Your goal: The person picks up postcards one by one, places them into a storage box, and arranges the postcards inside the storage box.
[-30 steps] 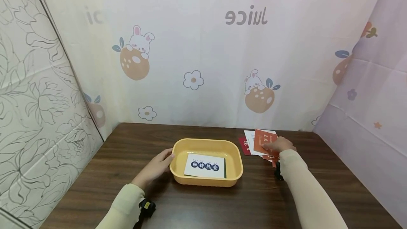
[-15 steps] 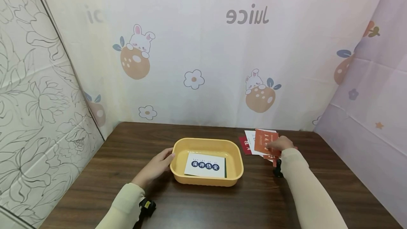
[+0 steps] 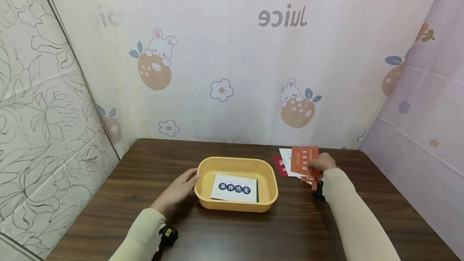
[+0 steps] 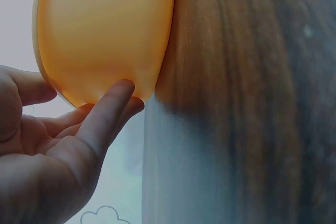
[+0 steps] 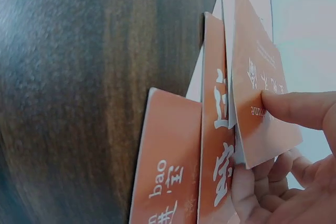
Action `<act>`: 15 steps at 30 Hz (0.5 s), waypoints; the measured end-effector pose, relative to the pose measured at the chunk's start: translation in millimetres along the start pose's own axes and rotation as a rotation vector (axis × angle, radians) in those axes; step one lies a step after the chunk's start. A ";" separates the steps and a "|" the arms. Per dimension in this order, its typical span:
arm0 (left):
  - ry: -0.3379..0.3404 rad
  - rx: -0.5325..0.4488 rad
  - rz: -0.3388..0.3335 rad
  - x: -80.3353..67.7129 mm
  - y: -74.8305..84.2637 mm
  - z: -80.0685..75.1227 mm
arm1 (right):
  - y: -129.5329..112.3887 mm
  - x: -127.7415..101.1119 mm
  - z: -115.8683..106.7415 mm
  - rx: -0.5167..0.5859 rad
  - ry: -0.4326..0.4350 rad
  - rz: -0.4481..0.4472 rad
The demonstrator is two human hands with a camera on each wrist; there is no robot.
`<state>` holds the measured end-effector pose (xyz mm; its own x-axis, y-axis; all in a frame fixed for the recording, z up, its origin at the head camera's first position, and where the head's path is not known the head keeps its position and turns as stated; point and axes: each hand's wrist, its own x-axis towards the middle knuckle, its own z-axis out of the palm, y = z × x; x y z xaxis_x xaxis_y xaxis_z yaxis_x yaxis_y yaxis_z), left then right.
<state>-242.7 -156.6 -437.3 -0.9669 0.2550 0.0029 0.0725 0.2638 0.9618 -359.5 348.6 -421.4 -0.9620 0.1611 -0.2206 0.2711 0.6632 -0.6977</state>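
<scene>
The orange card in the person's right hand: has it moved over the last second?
Yes. The orange card, pinched by the right hand, has lifted at its far edge, rising slightly off the pile of cards on the table.

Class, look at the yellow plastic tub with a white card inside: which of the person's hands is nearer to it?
Left. The left hand touches the yellow plastic tub at its left wall; the right hand is off to its right, pinching an orange card.

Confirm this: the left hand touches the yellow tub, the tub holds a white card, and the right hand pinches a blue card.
Not quite. The card the right hand pinches is orange-red, not blue, as the right wrist view shows. The rest stands: the left hand touches the yellow tub, which holds a white card.
</scene>
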 end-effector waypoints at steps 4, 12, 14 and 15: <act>0.007 0.002 -0.004 0.3 0.8 -0.3 | -5.2 -4.0 -2.1 -0.006 0.026 -0.047; 0.001 0.008 -0.004 0.4 0.4 -0.3 | -10.0 -5.5 -4.7 0.160 0.006 -0.075; -0.001 0.007 -0.003 0.6 0.3 -0.4 | -10.8 -5.6 -5.3 0.199 -0.006 -0.070; -0.001 0.006 -0.002 0.6 0.5 -0.3 | -11.0 -5.3 -5.8 0.217 -0.014 -0.066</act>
<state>-243.3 -156.6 -436.7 -0.9669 0.2553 0.0004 0.0716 0.2698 0.9602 -357.6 344.7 -408.6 -0.9778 0.1110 -0.1779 0.2096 0.4988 -0.8410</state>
